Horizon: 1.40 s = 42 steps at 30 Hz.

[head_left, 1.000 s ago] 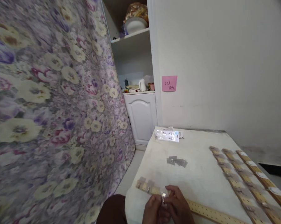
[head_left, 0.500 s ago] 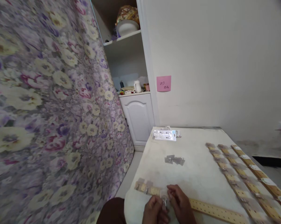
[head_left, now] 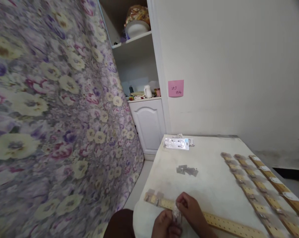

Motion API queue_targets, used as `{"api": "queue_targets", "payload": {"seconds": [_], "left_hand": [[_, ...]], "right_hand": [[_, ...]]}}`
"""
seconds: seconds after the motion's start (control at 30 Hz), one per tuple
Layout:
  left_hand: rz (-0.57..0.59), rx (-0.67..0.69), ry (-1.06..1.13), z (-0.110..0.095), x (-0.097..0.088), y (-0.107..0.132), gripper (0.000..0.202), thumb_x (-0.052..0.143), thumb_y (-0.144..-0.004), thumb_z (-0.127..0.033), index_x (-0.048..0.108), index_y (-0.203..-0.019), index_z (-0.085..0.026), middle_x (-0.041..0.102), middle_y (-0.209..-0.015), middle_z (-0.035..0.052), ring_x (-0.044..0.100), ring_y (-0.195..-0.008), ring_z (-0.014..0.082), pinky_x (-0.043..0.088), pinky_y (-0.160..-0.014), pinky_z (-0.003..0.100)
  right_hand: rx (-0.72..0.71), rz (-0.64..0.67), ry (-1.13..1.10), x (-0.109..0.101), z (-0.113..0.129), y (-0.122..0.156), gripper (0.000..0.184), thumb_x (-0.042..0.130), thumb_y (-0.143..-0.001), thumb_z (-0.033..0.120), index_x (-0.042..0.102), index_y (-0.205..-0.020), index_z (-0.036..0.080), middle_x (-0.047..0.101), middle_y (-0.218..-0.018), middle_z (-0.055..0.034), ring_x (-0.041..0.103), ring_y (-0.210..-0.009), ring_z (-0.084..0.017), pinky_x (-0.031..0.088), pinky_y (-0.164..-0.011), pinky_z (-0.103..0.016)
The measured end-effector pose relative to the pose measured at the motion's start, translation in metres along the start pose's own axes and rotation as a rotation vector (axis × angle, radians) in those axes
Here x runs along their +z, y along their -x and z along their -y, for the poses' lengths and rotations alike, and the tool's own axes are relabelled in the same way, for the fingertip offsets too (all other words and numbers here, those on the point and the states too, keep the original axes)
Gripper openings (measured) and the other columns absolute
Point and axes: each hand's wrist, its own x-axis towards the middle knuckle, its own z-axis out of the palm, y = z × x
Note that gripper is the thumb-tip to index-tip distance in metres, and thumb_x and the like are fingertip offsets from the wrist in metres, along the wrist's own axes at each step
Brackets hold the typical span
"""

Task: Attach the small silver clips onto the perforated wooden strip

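Both hands are at the near edge of the table, over a pale wooden strip with rows of holes (head_left: 231, 224). My left hand (head_left: 164, 224) is closed on the lower left side of a small clear plastic packet (head_left: 176, 216); its shiny contents are too small to make out. At the packet's upper end, my right hand (head_left: 190, 207) pinches with thumb and forefinger. On the strip's left end, small clear cards (head_left: 160, 195) with shiny metal pieces (head_left: 157, 201) stand attached. The strip's middle is hidden behind my hands.
Grey-looking clear packets (head_left: 188, 170) lie mid-table. A blister package (head_left: 176, 143) rests at the back left. Along the right side lie wooden strips (head_left: 251, 195) fitted with several cards. A floral curtain (head_left: 65, 132) hangs at the left; a pink note (head_left: 175, 88) is on the wall.
My right hand has moved slightly up and left, its fingertips now at the packet's top. The packet is more upright between both hands. The view has shifted a little.
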Motion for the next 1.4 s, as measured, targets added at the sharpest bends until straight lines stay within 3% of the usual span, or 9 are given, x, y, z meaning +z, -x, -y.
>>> {"api": "queue_targets", "payload": {"seconds": [0.17, 0.33, 0.53, 0.73, 1.03, 1.4], "left_hand": [[-0.085, -0.031, 0.181, -0.005, -0.004, 0.001, 0.030, 0.076, -0.060, -0.027, 0.049, -0.070, -0.016, 0.065, -0.058, 0.0017, 0.057, -0.045, 0.0069, 0.038, -0.044, 0.015], [-0.280, 0.067, 0.177, -0.004, -0.010, -0.005, 0.022, 0.071, -0.065, -0.025, 0.051, -0.067, -0.015, 0.063, -0.052, 0.0014, 0.055, -0.041, 0.0081, 0.038, -0.042, 0.017], [-0.276, 0.084, 0.174, 0.001, -0.016, -0.012, 0.022, 0.067, -0.067, -0.032, 0.051, -0.067, -0.016, 0.062, -0.050, 0.0006, 0.055, -0.039, 0.0100, 0.037, -0.039, 0.019], [-0.228, -0.002, 0.119, -0.005, -0.010, -0.009, 0.020, 0.059, -0.072, -0.034, 0.048, -0.068, -0.017, 0.063, -0.050, 0.0020, 0.054, -0.036, 0.0093, 0.034, -0.037, 0.018], [-0.325, -0.028, 0.037, -0.015, 0.002, -0.007, 0.011, 0.048, -0.073, -0.026, 0.045, -0.066, -0.018, 0.059, -0.045, -0.0010, 0.049, -0.031, 0.0066, 0.023, -0.034, 0.016], [-0.417, -0.005, 0.035, -0.013, 0.006, -0.009, 0.012, 0.044, -0.074, -0.024, 0.044, -0.064, -0.018, 0.056, -0.043, -0.0028, 0.046, -0.029, 0.0062, 0.021, -0.035, 0.017]], "right_hand": [[0.003, -0.009, 0.104, 0.009, 0.003, -0.016, 0.009, 0.048, -0.071, 0.021, 0.057, -0.068, 0.019, 0.059, -0.061, 0.0026, 0.055, -0.060, -0.014, 0.039, -0.058, -0.022], [0.007, -0.029, 0.253, 0.020, 0.005, -0.024, 0.009, 0.048, -0.071, 0.022, 0.057, -0.069, 0.022, 0.063, -0.066, 0.0022, 0.057, -0.065, -0.014, 0.038, -0.061, -0.023], [0.047, -0.006, 0.268, 0.026, 0.001, -0.028, 0.011, 0.047, -0.072, 0.022, 0.058, -0.069, 0.023, 0.064, -0.065, 0.0028, 0.058, -0.063, -0.014, 0.037, -0.060, -0.023], [0.068, 0.005, 0.269, 0.029, -0.003, -0.035, 0.014, 0.046, -0.073, 0.024, 0.059, -0.070, 0.023, 0.065, -0.066, 0.0029, 0.058, -0.064, -0.014, 0.037, -0.060, -0.023], [0.056, -0.003, 0.243, 0.031, -0.009, -0.038, 0.013, 0.046, -0.073, 0.025, 0.058, -0.069, 0.024, 0.063, -0.063, 0.0031, 0.058, -0.062, -0.015, 0.037, -0.058, -0.023], [0.074, -0.010, 0.313, 0.030, -0.004, -0.029, 0.010, 0.046, -0.074, 0.025, 0.056, -0.075, 0.026, 0.064, -0.068, 0.0035, 0.058, -0.065, -0.015, 0.035, -0.058, -0.024]]}}
